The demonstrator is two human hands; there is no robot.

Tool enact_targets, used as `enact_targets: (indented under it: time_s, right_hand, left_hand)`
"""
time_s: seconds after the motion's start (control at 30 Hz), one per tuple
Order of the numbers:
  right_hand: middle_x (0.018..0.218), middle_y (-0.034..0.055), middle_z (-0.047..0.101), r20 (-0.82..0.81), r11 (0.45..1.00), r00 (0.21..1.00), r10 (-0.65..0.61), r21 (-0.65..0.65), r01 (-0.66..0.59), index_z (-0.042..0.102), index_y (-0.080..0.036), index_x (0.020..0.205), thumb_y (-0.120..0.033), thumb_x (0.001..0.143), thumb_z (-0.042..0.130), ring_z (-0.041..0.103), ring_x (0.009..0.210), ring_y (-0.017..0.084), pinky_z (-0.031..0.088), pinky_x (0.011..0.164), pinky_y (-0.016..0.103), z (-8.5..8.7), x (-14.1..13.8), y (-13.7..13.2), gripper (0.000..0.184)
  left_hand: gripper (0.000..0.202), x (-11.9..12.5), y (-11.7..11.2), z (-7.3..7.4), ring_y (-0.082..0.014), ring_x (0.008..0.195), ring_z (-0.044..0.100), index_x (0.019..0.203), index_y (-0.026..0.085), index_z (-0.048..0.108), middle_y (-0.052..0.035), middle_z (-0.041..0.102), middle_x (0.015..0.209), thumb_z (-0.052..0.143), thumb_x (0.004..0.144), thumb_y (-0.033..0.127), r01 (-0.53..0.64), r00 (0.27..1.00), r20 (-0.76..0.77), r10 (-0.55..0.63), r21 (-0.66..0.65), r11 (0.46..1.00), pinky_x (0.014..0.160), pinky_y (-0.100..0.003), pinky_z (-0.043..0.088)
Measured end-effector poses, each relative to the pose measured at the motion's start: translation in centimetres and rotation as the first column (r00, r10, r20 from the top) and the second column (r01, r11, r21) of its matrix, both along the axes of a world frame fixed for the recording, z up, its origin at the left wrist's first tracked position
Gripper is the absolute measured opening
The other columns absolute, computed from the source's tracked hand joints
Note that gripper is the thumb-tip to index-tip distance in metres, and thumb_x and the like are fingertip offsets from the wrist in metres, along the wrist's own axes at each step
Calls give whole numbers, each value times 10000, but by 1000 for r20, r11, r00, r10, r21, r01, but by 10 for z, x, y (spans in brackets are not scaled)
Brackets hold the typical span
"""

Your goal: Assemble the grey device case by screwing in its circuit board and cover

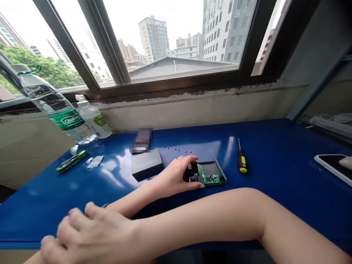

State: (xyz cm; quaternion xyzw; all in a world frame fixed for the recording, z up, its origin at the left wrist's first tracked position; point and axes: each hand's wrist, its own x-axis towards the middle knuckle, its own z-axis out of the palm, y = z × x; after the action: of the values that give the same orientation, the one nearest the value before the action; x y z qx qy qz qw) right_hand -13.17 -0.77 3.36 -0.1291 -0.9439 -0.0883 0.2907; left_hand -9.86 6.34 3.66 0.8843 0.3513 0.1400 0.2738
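Centrally, the left hand [176,176] is closed over a green circuit board [207,175], fingers arched across its black connector end and thumb pressed to the near edge, gripping it where it sits in an open, grey metal casing tray [211,165] on the glossy blue surface [275,154]. The hand hides much of the board, so its black components are hard to make out. Across the body, the right hand [88,231] lies low near the surface's front edge, its fingers loosely curled over the left forearm; whether it holds anything cannot be told. Just left of the board sits a dark grey metal box [147,165] with a reddish mark on top, and behind it runs a line of tiny dark screws [176,149]. To the right lies a screwdriver [242,165] with a ribbed yellow-and-black handle and slim steel shaft. A pixelated, unreadable object [141,140] stands farther back. Two clear plastic bottles [66,117] lean near the window, beside a green packet [72,161] and a small white sachet [95,161]. A smartphone [332,168] is cut off at the right edge.
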Motion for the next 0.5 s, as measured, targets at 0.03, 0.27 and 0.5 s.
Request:
enact_targets:
  time_s: [0.03, 0.27, 0.5]
  right_hand:
    - [1032, 8, 665, 37, 1000, 999, -14, -28, 15, 617, -145, 1068, -105, 911, 234, 582, 897, 156, 429, 765, 290, 3, -3, 2, 416]
    - [964, 73, 668, 222, 982, 971, 93, -179, -54, 607, -47, 1012, -118, 819, 520, 587, 894, 194, 399, 737, 297, 21, 20, 20, 223]
    - [911, 122, 640, 221, 973, 968, 116, -219, -66, 582, 29, 1022, -63, 774, 562, 572, 844, 226, 364, 744, 345, 21, 20, 21, 265]
  left_hand:
    - [635, 0, 0, 0, -280, 1182, 537, 1277, 188, 478, -110, 572, 1287, 727, 743, 426, 2, 1000, -1, -2, 4, 1000, 997, -402, 437]
    - [665, -2, 2, -7, -286, 1214, 519, 1295, 187, 472, -117, 562, 1307, 714, 745, 472, 14, 1000, 0, -14, 61, 998, 993, -403, 441]
    - [683, -3, 1, 1, -301, 1260, 481, 1342, 187, 422, -132, 524, 1360, 661, 786, 503, 51, 994, -102, -40, 105, 993, 1018, -418, 418]
